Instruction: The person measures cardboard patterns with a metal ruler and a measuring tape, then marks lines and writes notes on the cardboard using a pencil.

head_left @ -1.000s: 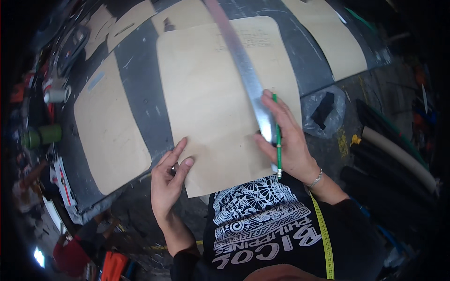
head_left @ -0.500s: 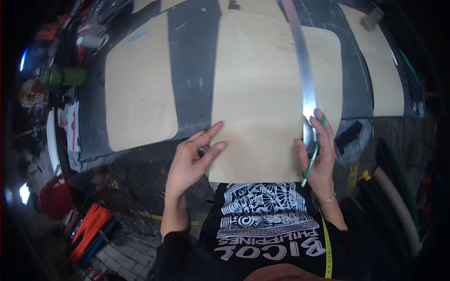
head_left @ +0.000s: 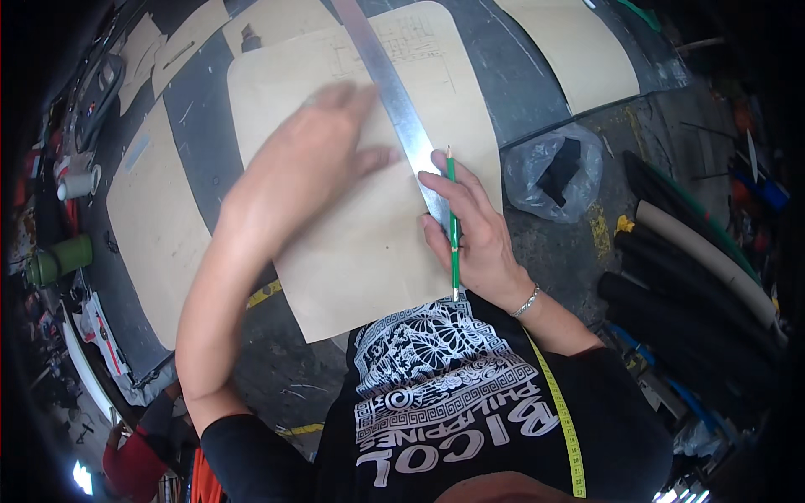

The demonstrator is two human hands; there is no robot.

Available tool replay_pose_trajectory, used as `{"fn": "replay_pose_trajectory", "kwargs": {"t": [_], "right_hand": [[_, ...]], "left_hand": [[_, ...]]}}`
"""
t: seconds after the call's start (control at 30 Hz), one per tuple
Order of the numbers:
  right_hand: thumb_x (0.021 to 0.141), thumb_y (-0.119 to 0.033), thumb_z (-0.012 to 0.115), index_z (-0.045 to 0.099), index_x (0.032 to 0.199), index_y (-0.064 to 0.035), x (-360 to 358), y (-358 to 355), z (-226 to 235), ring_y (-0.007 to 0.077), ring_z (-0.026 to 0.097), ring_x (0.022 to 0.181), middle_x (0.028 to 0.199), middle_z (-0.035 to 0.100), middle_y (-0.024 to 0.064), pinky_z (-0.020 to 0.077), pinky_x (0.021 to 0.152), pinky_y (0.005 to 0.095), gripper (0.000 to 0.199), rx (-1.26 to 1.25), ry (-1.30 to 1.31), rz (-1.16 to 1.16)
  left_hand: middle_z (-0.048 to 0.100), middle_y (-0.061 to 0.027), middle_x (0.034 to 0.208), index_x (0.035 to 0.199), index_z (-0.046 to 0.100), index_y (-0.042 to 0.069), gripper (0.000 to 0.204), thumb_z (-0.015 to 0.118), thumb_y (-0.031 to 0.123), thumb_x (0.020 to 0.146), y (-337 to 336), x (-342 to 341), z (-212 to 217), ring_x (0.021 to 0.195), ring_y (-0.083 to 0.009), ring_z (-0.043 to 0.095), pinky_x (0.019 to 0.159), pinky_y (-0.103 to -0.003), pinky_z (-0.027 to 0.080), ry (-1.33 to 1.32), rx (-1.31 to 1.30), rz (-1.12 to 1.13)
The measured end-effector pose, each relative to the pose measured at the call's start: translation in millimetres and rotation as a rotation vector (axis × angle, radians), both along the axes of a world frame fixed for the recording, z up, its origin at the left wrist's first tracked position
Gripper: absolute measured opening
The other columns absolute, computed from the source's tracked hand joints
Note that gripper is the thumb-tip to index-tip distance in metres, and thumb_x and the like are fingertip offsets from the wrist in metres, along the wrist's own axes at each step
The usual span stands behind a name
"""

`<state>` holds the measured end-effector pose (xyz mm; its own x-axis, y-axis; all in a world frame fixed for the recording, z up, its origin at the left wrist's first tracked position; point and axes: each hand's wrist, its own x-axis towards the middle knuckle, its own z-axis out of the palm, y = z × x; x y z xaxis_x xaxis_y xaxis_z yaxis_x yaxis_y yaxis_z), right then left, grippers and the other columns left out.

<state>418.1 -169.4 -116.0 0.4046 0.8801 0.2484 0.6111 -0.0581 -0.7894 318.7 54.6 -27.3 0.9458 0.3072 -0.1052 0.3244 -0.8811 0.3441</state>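
Observation:
A large tan paper sheet (head_left: pixel 352 243) lies over the table's near edge and hangs toward my black printed shirt. A long steel ruler (head_left: pixel 407 121) crosses it at a slant, over pencilled lines at the sheet's far end. My right hand (head_left: pixel 478 239) is closed at the ruler's near end. A green pencil (head_left: pixel 454 226) is held in the same hand, its point facing away from me. My left hand (head_left: pixel 314 147), blurred by motion, is over the sheet left of the ruler, thumb apart from the fingers and nothing seen in it.
More tan sheets lie on the dark table (head_left: pixel 201 117), left and right. A small dark object (head_left: pixel 250 38) rests at the far end. Right of the table are a clear plastic bag (head_left: pixel 545 176) and dark rolls (head_left: pixel 671 268). A person in red (head_left: pixel 134 457) is at lower left.
My left hand has left the sheet's left edge and moved forward over the paper. My view has turned right, so the sheet and ruler appear tilted. The right hand keeps the pencil and ruler.

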Motion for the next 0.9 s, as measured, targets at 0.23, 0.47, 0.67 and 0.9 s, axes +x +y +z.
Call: {"fn": "replay_pose_trajectory", "kwargs": {"t": [0.23,0.47,0.67,0.9], "right_hand": [[0.089,0.000,0.073,0.059,0.141,-0.0079,-5.7,-16.9,2.8,0.0402,0.072,0.113,0.152,0.052,0.0250,0.0621,0.084,0.0396,0.055,0.007,0.033,-0.055],[0.087,-0.006,0.079,0.064,0.136,-0.0082,1.5,-18.1,14.1,0.0392,0.066,0.122,0.150,0.055,0.0228,0.0543,0.097,0.0491,0.051,0.000,0.102,-0.052],[0.086,-0.024,0.084,0.067,0.131,-0.0123,22.3,-1.4,18.3,0.0448,0.040,0.150,0.145,0.061,0.0191,0.0196,0.124,0.0643,0.049,-0.069,-0.132,-0.048],[0.090,-0.017,0.078,0.067,0.131,-0.0138,21.2,1.1,14.8,0.0449,0.035,0.154,0.151,0.057,0.0194,0.0105,0.125,0.0669,0.042,-0.132,-0.129,-0.048]], "left_hand": [[0.039,-0.0223,0.164,0.159,0.044,0.007,0.096,0.075,0.063,0.088,39.9,45.6,-76.3,0.144,-0.0425,0.049,0.121,-0.048,0.042,-0.131,0.252,-0.025],[0.040,-0.0188,0.164,0.159,0.047,0.013,0.104,0.081,0.067,0.078,44.5,53.3,-76.3,0.149,-0.0415,0.040,0.125,-0.051,0.038,-0.206,0.193,-0.066],[0.042,-0.0185,0.163,0.159,0.048,0.013,0.108,0.084,0.067,0.073,39.4,52.6,-81.3,0.150,-0.0412,0.039,0.126,-0.053,0.033,-0.265,0.196,-0.050],[0.043,-0.0186,0.163,0.159,0.049,0.015,0.110,0.085,0.069,0.071,33.6,52.7,-80.9,0.153,-0.0368,0.038,0.129,-0.057,0.024,-0.259,0.197,-0.038]]}}
